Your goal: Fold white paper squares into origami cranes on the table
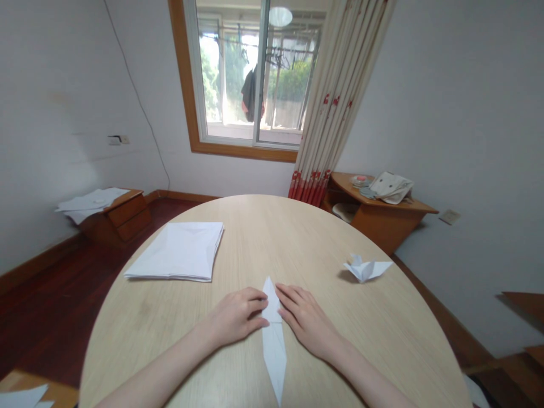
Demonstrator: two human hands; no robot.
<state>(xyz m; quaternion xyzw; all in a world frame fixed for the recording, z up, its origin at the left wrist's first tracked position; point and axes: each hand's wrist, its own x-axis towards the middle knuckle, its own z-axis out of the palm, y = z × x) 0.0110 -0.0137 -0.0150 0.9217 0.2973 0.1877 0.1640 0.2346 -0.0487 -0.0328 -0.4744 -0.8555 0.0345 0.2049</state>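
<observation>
"Where is the paper?"

"The long folded white paper (274,345) lies on the round wooden table (127,340), between both hands."

"And the fingers?"

"The left hand (238,317) has them pressed together, the right hand (306,323) a little spread. They touch the paper without pinching."

"Is this good?"

"Yes, light even pressure from both sides keeps it steady."

"Anything hidden?"

"The fingertips partly cover its edges, so the fold lines there are hard to see."
</observation>
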